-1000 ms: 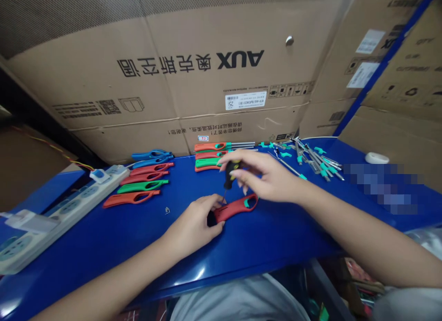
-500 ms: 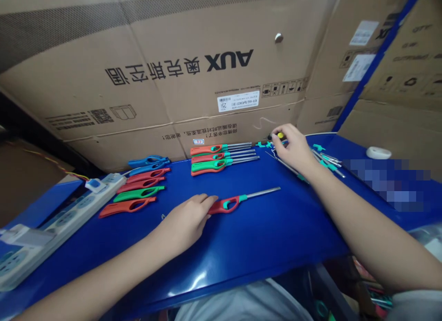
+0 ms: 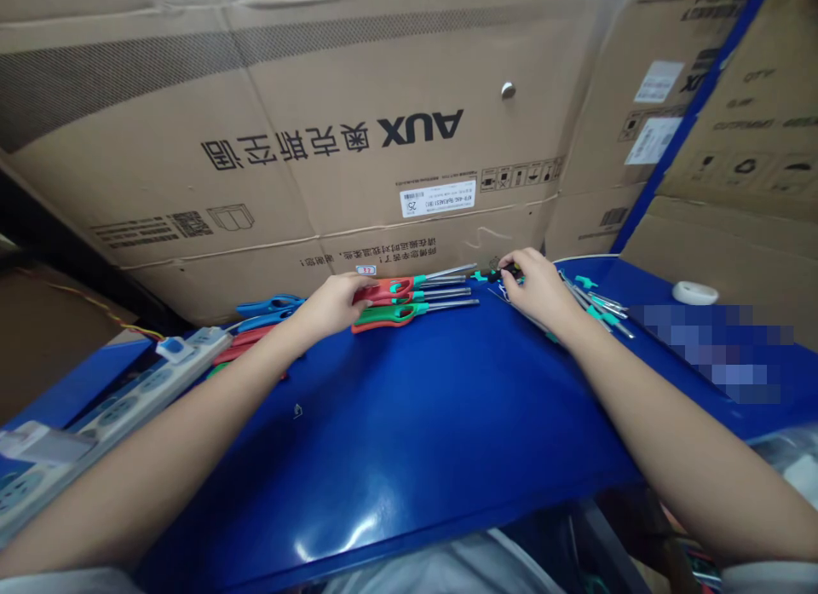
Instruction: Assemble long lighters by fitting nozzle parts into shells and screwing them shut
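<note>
My left hand (image 3: 336, 308) is closed on the handle of a red stick lighter (image 3: 386, 287), level with the back of a row of assembled lighters. A green lighter (image 3: 383, 313) lies at the front of that row, its metal tube pointing right, over an orange one (image 3: 377, 325). Beside the loose metal tubes, my right hand (image 3: 537, 285) is closed round a small tool with a black and yellow handle (image 3: 504, 274); its working end is hidden. Blue handles (image 3: 272, 306) and red handles (image 3: 246, 342) without tubes lie to the left, partly behind my left forearm.
Several metal tubes with green ends (image 3: 601, 308) lie at the right. A white power strip (image 3: 137, 398) runs along the left side. Cardboard (image 3: 319, 83) stands behind the blue table (image 3: 409, 423). A small white case (image 3: 695, 292) sits at the far right.
My left hand has carried the red lighter from the middle of the table back and to the row. My right hand has stayed near the tubes, with the tool in it.
</note>
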Available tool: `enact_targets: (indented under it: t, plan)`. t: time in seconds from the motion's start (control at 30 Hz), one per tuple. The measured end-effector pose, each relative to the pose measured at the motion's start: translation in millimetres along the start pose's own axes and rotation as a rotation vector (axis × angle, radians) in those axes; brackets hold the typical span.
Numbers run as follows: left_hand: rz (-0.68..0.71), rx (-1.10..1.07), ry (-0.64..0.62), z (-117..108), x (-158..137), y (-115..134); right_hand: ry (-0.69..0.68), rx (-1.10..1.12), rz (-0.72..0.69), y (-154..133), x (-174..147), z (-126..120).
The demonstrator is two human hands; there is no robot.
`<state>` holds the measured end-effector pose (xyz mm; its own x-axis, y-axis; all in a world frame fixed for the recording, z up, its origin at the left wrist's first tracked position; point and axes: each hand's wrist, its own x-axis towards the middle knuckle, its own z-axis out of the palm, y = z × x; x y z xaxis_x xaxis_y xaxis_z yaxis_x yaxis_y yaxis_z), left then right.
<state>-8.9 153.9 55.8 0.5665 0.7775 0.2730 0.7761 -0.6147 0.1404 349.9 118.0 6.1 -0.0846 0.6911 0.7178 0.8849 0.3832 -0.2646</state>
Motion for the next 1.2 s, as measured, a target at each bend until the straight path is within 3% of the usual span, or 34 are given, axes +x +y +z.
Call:
enact_targets:
  t: [0.13, 0.33, 0.6, 0.83, 0.97, 1.2]
  plan:
    - [0.009, -0.006, -0.028, 15, 14, -10, -0.017, -0.011, 0.008, 2, -1, 3]
    - [0.027, -0.023, -0.070, 31, 24, -22, -0.237, -0.105, 0.057, 4, -7, 13]
    - [0.009, -0.061, -0.054, 34, 32, -33, -0.420, -0.173, 0.018, 2, -22, 29]
    - [-0.004, -0.069, -0.037, 35, 31, -34, -0.365, -0.227, -0.094, -26, -17, 25]
    - [-0.015, -0.074, -0.021, 35, 29, -34, -0.418, -0.178, -0.192, -41, -20, 32]
    - [-0.045, -0.095, 0.006, 34, 24, -36, -0.460, -0.073, -0.232, -36, -29, 50]
